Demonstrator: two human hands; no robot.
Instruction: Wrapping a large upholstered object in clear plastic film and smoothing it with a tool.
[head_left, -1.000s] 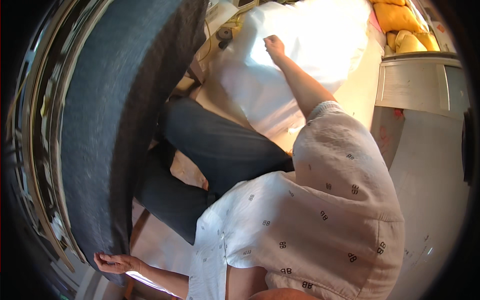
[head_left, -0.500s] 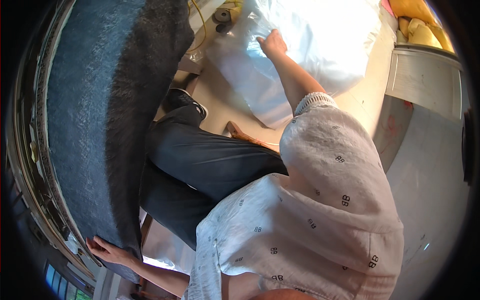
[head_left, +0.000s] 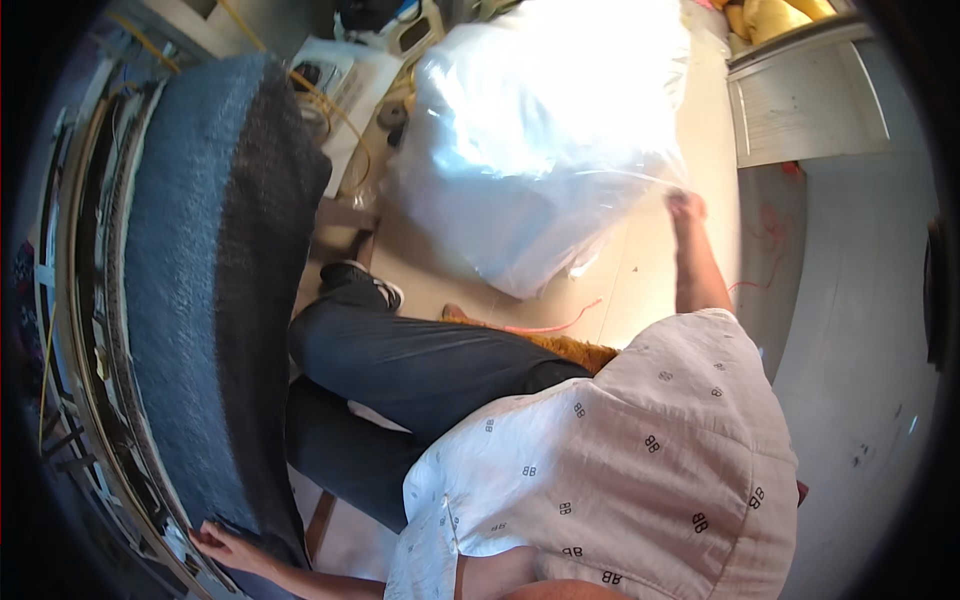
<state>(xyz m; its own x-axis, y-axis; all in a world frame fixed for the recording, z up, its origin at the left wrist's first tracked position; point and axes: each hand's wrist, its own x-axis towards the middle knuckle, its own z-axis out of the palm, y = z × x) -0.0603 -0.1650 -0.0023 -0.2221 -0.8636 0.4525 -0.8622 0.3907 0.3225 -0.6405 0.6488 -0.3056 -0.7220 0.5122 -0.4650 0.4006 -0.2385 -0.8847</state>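
A big clear plastic bag (head_left: 520, 215), with shiny, pale, bulky contents, stands on the floor at the far middle. My right hand (head_left: 686, 206) is closed at its right side, and a fold of the plastic stretches tight toward the fingers, which are slightly blurred. At the lower left, my left hand (head_left: 228, 549) rests on the near end of a long table covered in blue and black fleecy cloth (head_left: 185, 290). Its fingers lie loosely at the cloth's outer edge and hold nothing I can see.
A long metal rail (head_left: 85, 330) runs along the table's left side. Beyond the table lie a yellow cord (head_left: 345, 120) and a dark round spool (head_left: 392, 115). A white cabinet (head_left: 800, 105) with yellow bundles (head_left: 780, 18) stands at the far right. My seat has brown fluffy cloth (head_left: 575, 348).
My right hand has moved right and nearer, from on top of the bag to its side, pulling plastic along. My left hand stays at the table edge. The view has shifted.
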